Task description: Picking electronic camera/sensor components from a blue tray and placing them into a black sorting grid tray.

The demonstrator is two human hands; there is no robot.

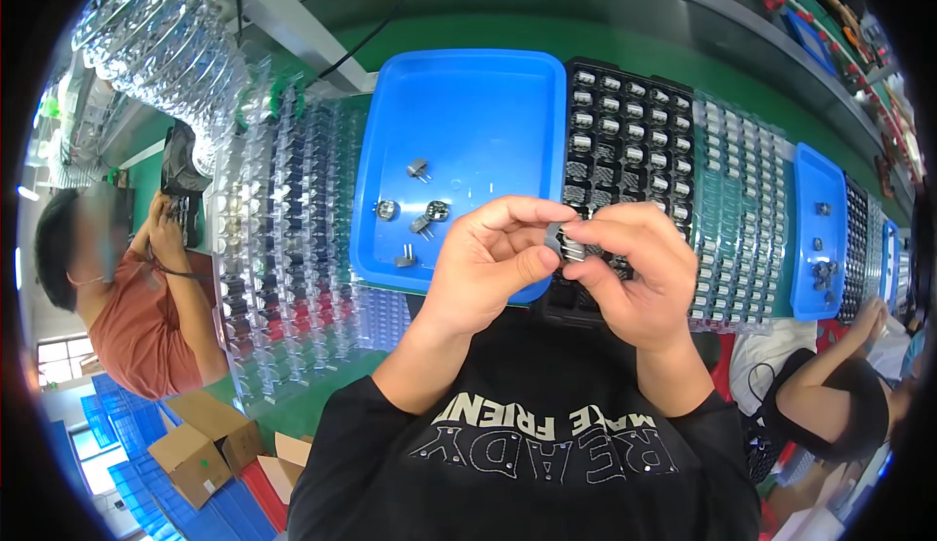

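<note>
pinching a silvery metal part (570, 245), curled left hand (478, 263) and right hand (644, 272) meet near a blue plastic tray (468, 111) on a green counter (625, 41), brown cardboard boxes (192, 463) leftward.

The head-worn wide fisheye looks steeply down at close range from above the near side of the large blue tray (468, 111), facing across it.

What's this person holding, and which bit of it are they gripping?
A small metal part: the left hand pinches its dark end, the right hand its shiny end. The exact contact is partly hidden.
</note>
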